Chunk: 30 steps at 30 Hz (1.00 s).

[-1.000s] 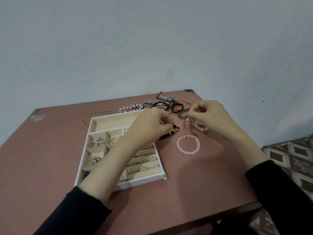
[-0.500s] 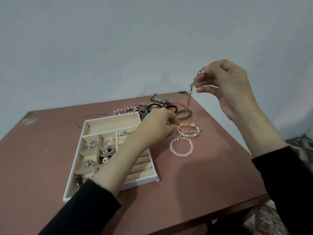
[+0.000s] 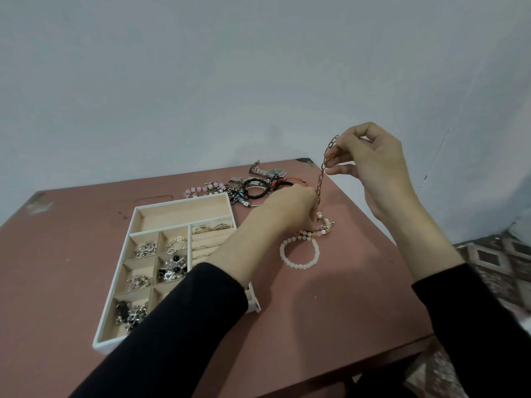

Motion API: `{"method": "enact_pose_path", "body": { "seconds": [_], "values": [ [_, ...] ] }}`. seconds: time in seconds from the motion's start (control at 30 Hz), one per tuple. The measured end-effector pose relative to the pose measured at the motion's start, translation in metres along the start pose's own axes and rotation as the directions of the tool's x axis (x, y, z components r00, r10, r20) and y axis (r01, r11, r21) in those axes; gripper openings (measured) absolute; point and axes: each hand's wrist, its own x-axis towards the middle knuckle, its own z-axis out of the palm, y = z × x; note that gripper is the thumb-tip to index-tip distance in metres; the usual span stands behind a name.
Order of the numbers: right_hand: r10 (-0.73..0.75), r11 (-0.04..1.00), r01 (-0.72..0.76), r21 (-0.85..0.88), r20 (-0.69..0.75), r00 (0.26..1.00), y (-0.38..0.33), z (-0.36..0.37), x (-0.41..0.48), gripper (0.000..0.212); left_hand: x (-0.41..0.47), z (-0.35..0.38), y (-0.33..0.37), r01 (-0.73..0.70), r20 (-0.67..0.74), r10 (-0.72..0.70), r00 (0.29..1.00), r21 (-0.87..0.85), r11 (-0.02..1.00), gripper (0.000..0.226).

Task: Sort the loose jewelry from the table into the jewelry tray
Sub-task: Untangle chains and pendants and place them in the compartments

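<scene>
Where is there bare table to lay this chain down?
Bare table lies between the white bead bracelet and the right edge, and left of the tray. The tray's long far compartment is empty. Crowded: the bracelet pile beyond the tray.

Room on the table's left and near right, the far right corner crowded

The table [image 3: 71, 268] lies bare left of the jewelry tray [image 3: 181, 200] and in front of the white bead bracelet [image 3: 299, 252]. The left sleeve [image 3: 186, 311] crosses over the tray's near right part, leaving the far long compartment and the left cells reachable from above. A heap of bracelets [image 3: 253, 188] fills the far edge. The chain [image 3: 321, 179] hangs taut-looking between the raised right hand [image 3: 370, 162] and the left hand [image 3: 290, 208], barring the gap between the 2.
</scene>
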Motion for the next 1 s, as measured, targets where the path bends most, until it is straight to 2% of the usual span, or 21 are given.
{"method": "enact_pose_path", "body": {
  "seconds": [0.1, 0.17, 0.4, 0.57, 0.8, 1.0],
  "values": [
    [-0.004, 1.000, 0.003, -0.014, -0.006, 1.000, 0.003, -0.003, 0.000, 0.012, -0.001, 0.002, -0.002, 0.010, 0.044, -0.011, 0.999, 0.021, 1.000, 0.014],
    [-0.002, 1.000, 0.002, -0.015, -0.011, 1.000, 0.004, -0.004, 0.000, 0.012, -0.003, 0.001, -0.005, 0.019, 0.041, -0.018, 0.999, -0.027, 0.999, 0.017],
    [-0.001, 1.000, 0.001, -0.019, -0.024, 1.000, 0.004, -0.008, -0.001, 0.012, -0.015, -0.013, -0.017, 0.047, -0.129, -0.106, 0.986, -0.395, 0.917, 0.010],
    [0.003, 1.000, -0.003, -0.024, -0.014, 1.000, 0.004, -0.005, -0.003, 0.010, -0.024, -0.028, -0.020, 0.019, -0.231, -0.157, 0.960, -0.506, 0.863, 0.010],
    [-0.012, 1.000, 0.012, -0.013, 0.017, 1.000, -0.001, 0.009, -0.006, 0.009, -0.045, -0.056, -0.020, -0.093, -0.376, -0.246, 0.894, -0.690, 0.718, 0.017],
    [-0.022, 1.000, 0.022, 0.004, 0.078, 0.997, -0.009, 0.030, -0.012, 0.009, -0.072, -0.080, -0.029, -0.154, -0.463, -0.309, 0.831, -0.724, 0.672, 0.014]
  ]
}}
